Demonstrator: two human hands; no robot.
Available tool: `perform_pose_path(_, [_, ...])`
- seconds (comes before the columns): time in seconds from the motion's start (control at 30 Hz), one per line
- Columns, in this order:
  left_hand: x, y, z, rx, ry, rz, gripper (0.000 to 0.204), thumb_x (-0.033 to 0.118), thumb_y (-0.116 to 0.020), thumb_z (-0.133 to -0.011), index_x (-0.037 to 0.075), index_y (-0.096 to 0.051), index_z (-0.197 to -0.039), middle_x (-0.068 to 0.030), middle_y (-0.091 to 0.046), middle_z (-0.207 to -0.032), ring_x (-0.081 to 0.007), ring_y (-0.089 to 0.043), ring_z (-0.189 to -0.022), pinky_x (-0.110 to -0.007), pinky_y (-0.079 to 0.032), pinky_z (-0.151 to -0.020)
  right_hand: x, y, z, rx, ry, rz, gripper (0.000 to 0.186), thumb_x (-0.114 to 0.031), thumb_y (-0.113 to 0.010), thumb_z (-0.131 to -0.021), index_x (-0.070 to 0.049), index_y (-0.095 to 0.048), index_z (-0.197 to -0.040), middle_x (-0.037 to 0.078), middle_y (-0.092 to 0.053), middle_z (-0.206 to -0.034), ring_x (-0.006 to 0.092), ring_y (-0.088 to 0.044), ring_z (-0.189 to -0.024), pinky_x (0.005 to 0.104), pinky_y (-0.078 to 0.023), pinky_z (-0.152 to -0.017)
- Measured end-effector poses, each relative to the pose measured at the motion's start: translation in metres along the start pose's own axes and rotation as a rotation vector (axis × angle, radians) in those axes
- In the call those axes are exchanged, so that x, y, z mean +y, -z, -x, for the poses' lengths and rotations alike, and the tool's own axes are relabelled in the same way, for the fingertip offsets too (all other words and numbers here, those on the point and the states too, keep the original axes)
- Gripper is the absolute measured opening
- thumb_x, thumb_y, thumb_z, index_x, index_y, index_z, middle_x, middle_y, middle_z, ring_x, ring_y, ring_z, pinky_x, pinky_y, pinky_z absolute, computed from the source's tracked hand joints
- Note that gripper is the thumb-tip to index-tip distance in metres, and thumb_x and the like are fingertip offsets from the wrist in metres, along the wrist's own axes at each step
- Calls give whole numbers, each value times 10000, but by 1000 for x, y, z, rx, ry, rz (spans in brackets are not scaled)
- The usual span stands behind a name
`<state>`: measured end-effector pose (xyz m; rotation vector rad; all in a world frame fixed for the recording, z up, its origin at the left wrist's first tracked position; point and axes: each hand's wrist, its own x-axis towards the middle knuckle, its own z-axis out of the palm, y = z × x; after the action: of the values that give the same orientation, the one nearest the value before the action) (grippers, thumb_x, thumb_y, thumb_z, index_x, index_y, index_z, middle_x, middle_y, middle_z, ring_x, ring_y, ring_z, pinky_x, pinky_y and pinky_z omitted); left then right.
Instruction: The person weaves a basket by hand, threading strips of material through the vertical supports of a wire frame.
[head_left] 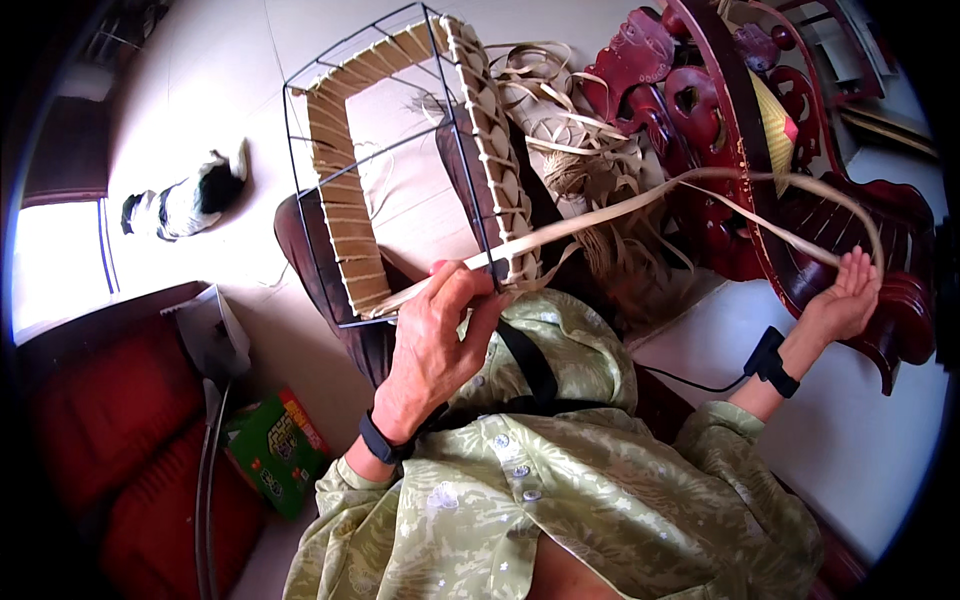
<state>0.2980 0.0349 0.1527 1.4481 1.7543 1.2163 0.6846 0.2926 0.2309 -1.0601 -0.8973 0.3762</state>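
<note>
A black wire frame point(287, 118) rests on my lap, its rectangular rim wrapped with tan strips point(345, 250). My left hand point(440, 330) grips a flat tan strip point(545, 235) at the frame's near lower corner, fingers bent, some tips hidden. The strip runs right in a long loop to my right hand point(845, 300), whose loosely curled fingers hold it at the bend, palm turned up. A heap of loose strips and cord bundles point(565, 170) lies just right of the frame.
Carved dark-red wooden furniture point(700, 110) fills the upper right. A black-and-white animal point(185, 200) lies on the tiled floor point(190, 90). At lower left are red cushions point(110, 400), a metal dustpan point(215, 335) and a green box point(270, 450).
</note>
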Motion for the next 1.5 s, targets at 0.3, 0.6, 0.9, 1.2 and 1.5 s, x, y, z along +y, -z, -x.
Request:
perform_pose_path(0.3, [1,-1,-2,-4,-2,9,153,-20,-707,-839,-2,-576,-914,-119,-581,-816,-282,-578,-607,-363,-459,-547,-15,-85,196,-1200,-285,377,290,-171,-688,-930,-156,-691,-1220,-56,-604,-666,20,-494,-547,217,-394,-486])
perform_pose_path(0.6, [-4,1,-2,39,-7,45,147,-25,-718,-823,-9,-589,-892,-90,-555,-767,-205,-554,-570,-309,-441,-522,-2,-94,238,-1704,45,381,236,-245,-708,-915,-29,-635,-855,146,-600,-629,232,-569,-510,367,-433,-500])
perform_pose_path(0.9, [-7,-1,-5,93,-33,-10,135,-2,-717,-833,-8,-591,-879,-96,-579,-786,-222,-587,-589,-313,-467,-531,-7,-77,184,-1140,-5,766,262,-209,-689,-911,-47,-667,-1115,115,-710,-845,337,-659,-724,443,-517,-704])
perform_pose_path(1.2, [-6,-15,-5,187,-39,-140,183,16,-726,-808,22,-557,-878,-98,-565,-759,-263,-626,-607,-360,-505,-520,-27,-90,260,-1631,53,130,95,-98,-697,-886,-33,-670,-950,91,-658,-848,267,-634,-755,337,-488,-668])
perform_pose_path(1.5, [-8,-31,-4,338,-38,-306,216,56,-735,-782,48,-537,-867,-99,-539,-754,-299,-587,-629,-408,-471,-540,-42,-84,254,-1710,-311,182,138,-108,-656,-933,4,-606,-869,55,-549,-632,78,-465,-579,274,-403,-531])
